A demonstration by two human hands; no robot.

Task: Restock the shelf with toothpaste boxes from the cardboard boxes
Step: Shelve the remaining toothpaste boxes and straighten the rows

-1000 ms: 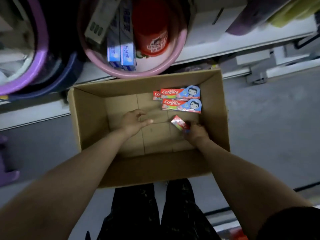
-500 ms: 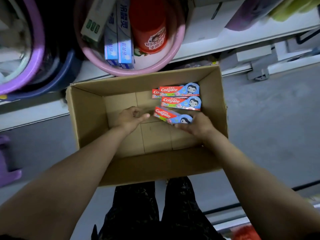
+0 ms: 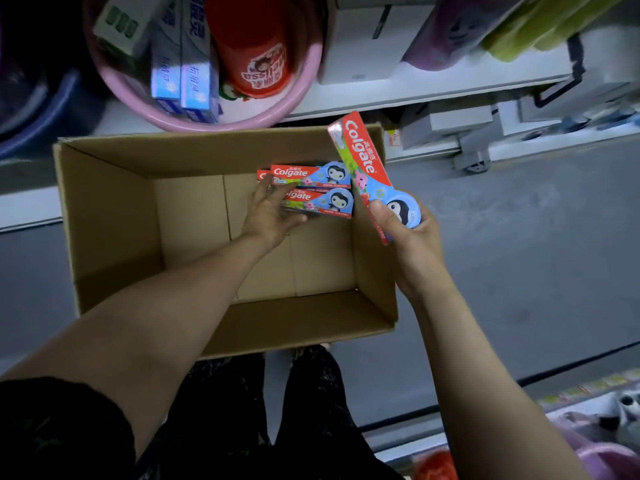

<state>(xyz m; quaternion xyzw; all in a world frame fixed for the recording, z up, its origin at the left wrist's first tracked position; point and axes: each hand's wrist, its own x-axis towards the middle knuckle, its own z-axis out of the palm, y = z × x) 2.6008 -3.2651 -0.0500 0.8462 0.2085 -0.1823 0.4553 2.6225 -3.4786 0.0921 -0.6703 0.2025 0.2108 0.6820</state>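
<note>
An open cardboard box [image 3: 110, 216] stands on the floor below the white shelf [image 3: 433, 88]. My right hand [image 3: 412, 237] grips the lower end of a red Colgate toothpaste box [image 3: 363, 157] with a penguin picture, held upright above the carton's right wall. Inside, at the far right, lie more Colgate toothpaste boxes [image 3: 311, 174]. My left hand [image 3: 268, 216] reaches into the carton, its fingers curled round the left end of the nearer Colgate box [image 3: 325, 202].
A pink basin [image 3: 298, 95] on the shelf holds blue toothpaste boxes [image 3: 183, 84] and a red cup [image 3: 256, 53]. A purple basin [image 3: 52, 112] sits at the left. A white box [image 3: 367, 39] and folded cloth lie on the shelf. My legs stand behind the carton.
My right hand has lifted one Colgate box out of the carton and turned it upright. My left hand has moved right to the boxes still lying inside.
</note>
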